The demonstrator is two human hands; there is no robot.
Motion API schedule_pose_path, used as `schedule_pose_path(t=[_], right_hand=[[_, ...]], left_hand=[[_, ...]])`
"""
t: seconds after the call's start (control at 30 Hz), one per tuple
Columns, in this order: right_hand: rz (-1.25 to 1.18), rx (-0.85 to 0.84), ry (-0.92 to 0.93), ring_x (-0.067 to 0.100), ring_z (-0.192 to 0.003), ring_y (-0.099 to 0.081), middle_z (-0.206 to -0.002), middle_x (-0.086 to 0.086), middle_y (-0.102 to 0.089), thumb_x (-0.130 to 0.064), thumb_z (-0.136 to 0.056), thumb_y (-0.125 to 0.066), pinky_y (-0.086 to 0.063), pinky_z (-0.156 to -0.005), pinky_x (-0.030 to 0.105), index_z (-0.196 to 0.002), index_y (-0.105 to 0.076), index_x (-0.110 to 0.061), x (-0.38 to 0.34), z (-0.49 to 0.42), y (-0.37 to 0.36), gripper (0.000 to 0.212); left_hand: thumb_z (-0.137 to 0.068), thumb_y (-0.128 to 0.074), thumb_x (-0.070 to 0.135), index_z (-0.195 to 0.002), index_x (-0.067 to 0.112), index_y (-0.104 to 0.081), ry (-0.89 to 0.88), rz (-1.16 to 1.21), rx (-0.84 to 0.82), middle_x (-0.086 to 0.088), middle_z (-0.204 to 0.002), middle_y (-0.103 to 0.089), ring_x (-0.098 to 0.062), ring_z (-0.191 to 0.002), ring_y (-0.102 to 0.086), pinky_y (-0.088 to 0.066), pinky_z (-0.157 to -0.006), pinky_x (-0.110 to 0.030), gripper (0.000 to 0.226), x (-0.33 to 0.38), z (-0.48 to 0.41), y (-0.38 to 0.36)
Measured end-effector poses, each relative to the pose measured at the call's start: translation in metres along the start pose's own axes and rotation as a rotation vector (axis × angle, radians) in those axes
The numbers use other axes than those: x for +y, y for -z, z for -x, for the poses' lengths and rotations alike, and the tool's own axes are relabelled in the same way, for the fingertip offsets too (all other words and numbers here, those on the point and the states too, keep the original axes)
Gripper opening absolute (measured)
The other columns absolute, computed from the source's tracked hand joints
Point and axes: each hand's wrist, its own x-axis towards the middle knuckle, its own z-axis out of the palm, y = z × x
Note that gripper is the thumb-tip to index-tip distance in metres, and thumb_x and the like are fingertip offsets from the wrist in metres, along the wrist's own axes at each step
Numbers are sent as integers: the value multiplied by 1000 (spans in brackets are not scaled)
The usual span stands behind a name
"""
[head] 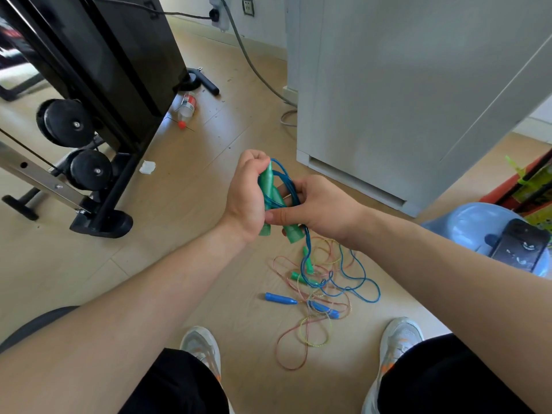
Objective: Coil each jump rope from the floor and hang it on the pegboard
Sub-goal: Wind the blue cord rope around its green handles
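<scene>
My left hand (246, 195) grips the two green handles (270, 198) of a blue jump rope (343, 282) at chest height. My right hand (319, 207) holds loops of the blue cord against those handles, thumb laid across them. The rest of the blue cord hangs down to the floor and trails in loose curves. Under it lies a tangle of other ropes: a pink and yellow cord (301, 333) with blue handles (280, 299), and another pair of green handles (307, 265). No pegboard is in view.
A black exercise machine (98, 94) with wheels stands at the left. A grey cabinet (403, 94) rises at the right, with a grey cable (254, 67) beside it. A plastic bottle (186, 107) lies on the floor. A blue water jug (478, 225) sits far right. My shoes (203, 346) flank the ropes.
</scene>
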Motion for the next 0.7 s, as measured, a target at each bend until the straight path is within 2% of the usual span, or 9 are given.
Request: schedule_pose_path(t=[0.07, 0.13, 0.2, 0.27, 0.43, 0.53, 0.6, 0.7], right_hand=[[54, 45, -12, 17, -63, -56, -70, 5, -62, -19, -75, -87, -45, -64, 34, -87, -68, -10, -2, 1, 1, 24], [100, 109, -17, 15, -61, -54, -69, 4, -61, -21, -73, -88, -44, -61, 31, -84, -68, -10, -1, 0, 4, 25], [160, 184, -23, 14, -58, -54, -68, 3, -61, -24, -69, -89, -44, -60, 31, -82, -69, -10, 2, -4, 9, 28], [259, 236, -22, 15, -56, -53, -66, 2, -61, -28, -66, -90, -43, -58, 30, -82, -70, -9, 6, -7, 12, 32], [373, 273, 7, 10, -49, -47, -61, -6, -56, -30, -61, -90, -40, -52, 26, -82, -66, -15, 8, -8, 11, 35], [379, 255, 19, 10, -54, -51, -66, -6, -61, -31, -61, -91, -43, -57, 26, -87, -65, -18, 8, -7, 12, 39], [381, 228, 25, 13, -61, -55, -75, 0, -68, -31, -63, -92, -47, -62, 30, -90, -65, -21, 8, -7, 13, 39], [377, 220, 37, 15, -67, -59, -81, 2, -71, -30, -63, -92, -51, -68, 33, -91, -66, -24, 10, -9, 13, 38]], left_hand=[[-89, -45, 27, -73, 26, -43, -132, -249, 20, 9, -67, -38, -15, -63, -37, -37, -60, -34, 16, -1, -3, 3], [-92, -49, 33, -75, 33, -50, -301, -560, 23, 10, -75, -45, -13, -70, -43, -39, -69, -33, 17, -3, -8, 10], [-96, -55, 33, -86, 30, -58, -447, -827, 37, 10, -87, -47, -4, -80, -48, -40, -75, -26, 11, -6, -12, 18], [-96, -61, 32, -94, 22, -63, -496, -890, 14, 11, -90, -49, -2, -82, -49, -41, -76, -25, 10, -4, -15, 22], [-99, -59, 30, -98, 17, -62, -335, -904, -48, 10, -82, -61, -7, -75, -56, -47, -71, -23, 14, -1, -16, 20], [-100, -54, 33, -93, 18, -63, -239, -913, -43, 9, -74, -60, -12, -69, -56, -44, -66, -28, 19, 1, -20, 25], [-101, -51, 33, -91, 17, -65, -182, -916, -59, 7, -69, -59, -13, -61, -54, -41, -63, -28, 23, 1, -22, 27], [-102, -49, 30, -90, 14, -67, -103, -865, -111, 5, -65, -58, -13, -55, -53, -44, -59, -29, 26, 3, -23, 27]])
